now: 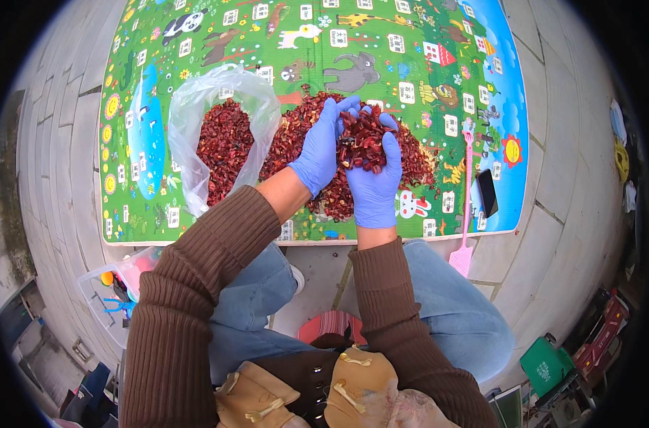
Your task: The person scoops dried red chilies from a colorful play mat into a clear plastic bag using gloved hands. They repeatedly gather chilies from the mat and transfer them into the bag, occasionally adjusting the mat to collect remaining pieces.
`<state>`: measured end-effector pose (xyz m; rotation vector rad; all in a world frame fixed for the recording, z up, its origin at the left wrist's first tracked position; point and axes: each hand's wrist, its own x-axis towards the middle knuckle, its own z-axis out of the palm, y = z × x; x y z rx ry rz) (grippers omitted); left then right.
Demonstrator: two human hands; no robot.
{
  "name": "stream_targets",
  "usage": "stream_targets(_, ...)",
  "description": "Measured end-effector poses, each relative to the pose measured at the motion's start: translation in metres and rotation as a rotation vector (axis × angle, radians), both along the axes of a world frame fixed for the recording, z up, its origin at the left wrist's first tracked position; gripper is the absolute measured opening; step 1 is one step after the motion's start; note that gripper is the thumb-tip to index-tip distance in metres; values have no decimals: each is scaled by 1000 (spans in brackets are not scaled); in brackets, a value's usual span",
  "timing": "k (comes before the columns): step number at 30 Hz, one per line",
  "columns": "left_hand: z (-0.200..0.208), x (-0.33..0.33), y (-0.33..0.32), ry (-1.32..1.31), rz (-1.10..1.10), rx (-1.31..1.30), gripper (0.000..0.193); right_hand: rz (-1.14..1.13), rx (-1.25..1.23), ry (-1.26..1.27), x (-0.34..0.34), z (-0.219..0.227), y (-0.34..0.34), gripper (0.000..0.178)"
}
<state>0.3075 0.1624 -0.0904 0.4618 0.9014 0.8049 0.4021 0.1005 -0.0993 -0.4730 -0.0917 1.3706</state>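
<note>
My right hand (376,191), in a blue glove, is cupped palm up around a heaped handful of dried red chili pieces (366,139). Its thumb and fingers curl about the sides of the heap. My left hand (320,151), gloved the same way, presses against the left side of the handful, fingers stretched forward along it. Below and around both hands spreads a pile of cut chili (417,158) with pale seeds among it. To the left stands a clear plastic bag (185,128), its mouth wide and chili pieces (223,146) inside.
A green play mat (267,50) with printed animals lies under everything. At its right are a pink fly swatter (468,192) and a black phone (487,192). A clear bin (100,303) with toys stands at lower left. Stone paving (574,164) surrounds the mat.
</note>
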Motion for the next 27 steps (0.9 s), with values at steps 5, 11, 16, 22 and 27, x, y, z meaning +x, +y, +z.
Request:
stream_targets(5,10,45,-14,-507,329,-100,58,-95,150,-136,31,29,10,37)
stream_targets(11,17,56,-32,-878,414,-192,55,-180,89,34,46,42,7,40)
stream_targets(16,16,32,-28,-1035,309,-107,56,-184,77,135,51,47,3,45)
stream_targets(22,15,14,-26,-1095,313,-105,56,-169,72,134,51,49,-3,48)
stream_targets(27,11,10,-25,-1006,273,4,63,-203,39,89,50,48,-1,47)
